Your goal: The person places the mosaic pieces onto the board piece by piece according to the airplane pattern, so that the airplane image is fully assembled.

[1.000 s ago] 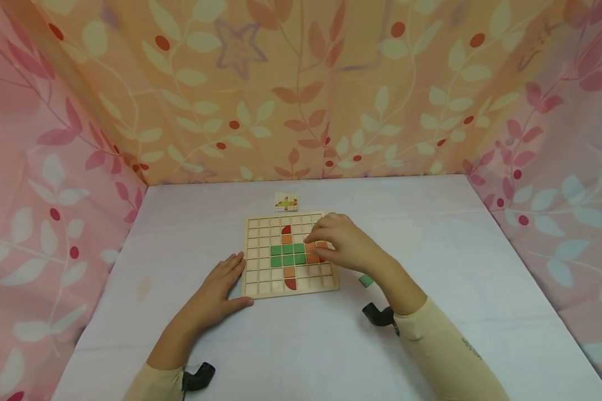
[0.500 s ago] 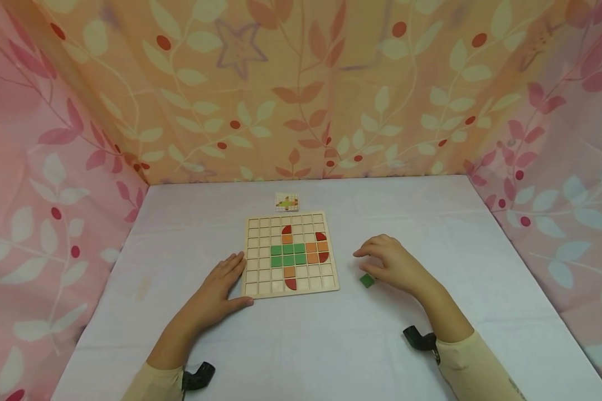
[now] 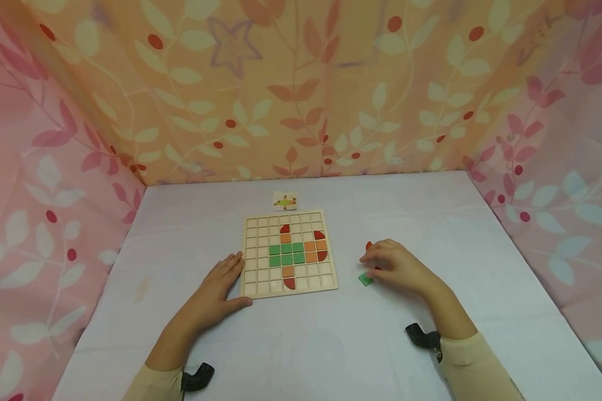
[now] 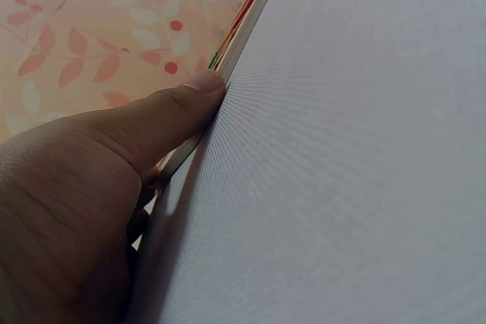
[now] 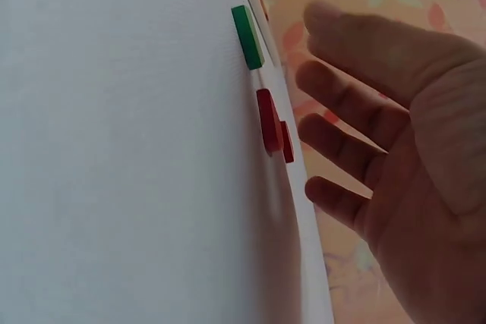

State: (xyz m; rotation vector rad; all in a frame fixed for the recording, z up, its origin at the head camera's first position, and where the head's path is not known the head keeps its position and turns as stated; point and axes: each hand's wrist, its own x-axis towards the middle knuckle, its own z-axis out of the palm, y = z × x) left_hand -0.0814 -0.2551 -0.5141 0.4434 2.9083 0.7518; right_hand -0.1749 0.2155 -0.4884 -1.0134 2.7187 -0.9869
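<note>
In the head view my left hand [image 3: 219, 284] rests with straight fingers against the left side of a wooden grid board [image 3: 257, 273]; the left wrist view shows its thumb [image 4: 182, 108] touching the board's edge. Green squares [image 3: 286, 259], orange squares [image 3: 311, 256] and red quarter-round pieces [image 3: 289, 283] sit in the grid. To the right of the board my right hand [image 3: 398, 267] hovers low, fingers loosely bent and apart, with nothing between them in the right wrist view. Below it on the table lie a loose green square [image 5: 247, 38] and two red pieces [image 5: 268, 121], partly covered by the hand in the head view.
A small pattern card [image 3: 285, 201] lies behind the board. White cloth covers the table [image 3: 301, 345], and patterned fabric walls [image 3: 291, 100] stand at its back and sides. A black wrist camera [image 3: 422, 336] sits on each forearm.
My right hand has moved from over the board's right side to the loose pieces, uncovering a red piece in the grid. Loose red pieces now show beside that hand. My left hand stays put.
</note>
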